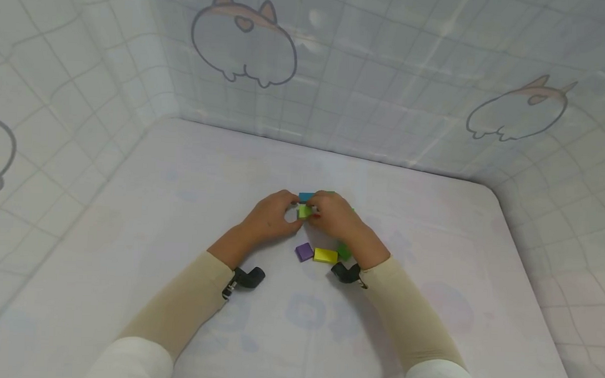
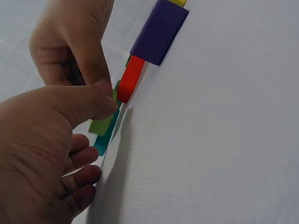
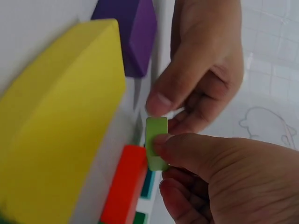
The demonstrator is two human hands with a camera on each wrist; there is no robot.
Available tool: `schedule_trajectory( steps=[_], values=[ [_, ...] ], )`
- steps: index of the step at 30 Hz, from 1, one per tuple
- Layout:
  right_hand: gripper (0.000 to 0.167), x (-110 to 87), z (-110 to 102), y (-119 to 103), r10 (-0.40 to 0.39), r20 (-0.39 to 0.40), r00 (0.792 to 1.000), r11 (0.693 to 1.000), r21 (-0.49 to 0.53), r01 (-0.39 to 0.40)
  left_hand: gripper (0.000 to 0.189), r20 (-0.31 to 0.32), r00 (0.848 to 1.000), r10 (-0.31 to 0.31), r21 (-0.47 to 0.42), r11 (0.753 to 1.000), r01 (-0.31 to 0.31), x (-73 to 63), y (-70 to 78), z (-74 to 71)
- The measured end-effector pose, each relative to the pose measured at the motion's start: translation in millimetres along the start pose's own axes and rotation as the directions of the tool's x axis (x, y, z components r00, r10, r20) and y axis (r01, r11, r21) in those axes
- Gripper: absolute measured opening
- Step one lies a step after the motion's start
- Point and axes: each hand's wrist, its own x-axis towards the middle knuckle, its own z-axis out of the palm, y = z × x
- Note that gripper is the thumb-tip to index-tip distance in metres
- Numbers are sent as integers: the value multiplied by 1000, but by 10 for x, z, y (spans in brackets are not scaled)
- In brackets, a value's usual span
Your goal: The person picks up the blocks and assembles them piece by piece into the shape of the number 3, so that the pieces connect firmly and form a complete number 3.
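Between thumb and fingers, my right hand (image 1: 334, 215) pinches a small light green block (image 1: 304, 212); in the right wrist view its thumb presses the block's face (image 3: 156, 126). My left hand (image 1: 271, 214) curves around the other side, thumb and fingers spread. In the right wrist view the left thumb (image 3: 161, 100) stops just above the block. Just behind lies a blue block (image 1: 306, 197). A red block (image 2: 131, 79) sits close to the pinched one in both wrist views, mostly hidden by the right hand from above.
Nearer the body, a purple block (image 1: 304, 252), a yellow block (image 1: 325, 256) and a green block (image 1: 344, 251) lie in a row on the white tabletop (image 1: 297, 344). Patterned cloth walls (image 1: 376, 75) rise at the back and sides. Black wrist mounts (image 1: 249, 278) stick out below the hands.
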Motion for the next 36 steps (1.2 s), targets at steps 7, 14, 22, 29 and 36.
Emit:
schedule_trajectory(
  steps=[7, 14, 22, 29, 36],
  values=[
    [29, -100, -81, 131, 25, -56, 998, 997, 69, -21, 55, 38, 999, -34, -7, 999, 34, 16, 21, 8],
    [30, -168, -124, 268, 61, -114, 992, 995, 88, -51, 45, 95, 995, 8, -33, 999, -5, 55, 50, 56],
    [31, -244, -157, 424, 152, -116, 982, 986, 90, -142, 42, 110, 993, 30, -10, 1000, -29, 107, 66, 123],
    [31, -320, -193, 566, 221, -121, 968, 972, 111, -208, 40, 117, 993, 28, -25, 999, -25, 131, 85, 185],
    [30, -367, -189, 736, 255, -150, 955, 965, 98, -242, 38, 91, 995, 50, -31, 998, -48, 128, 96, 209]
  ],
)
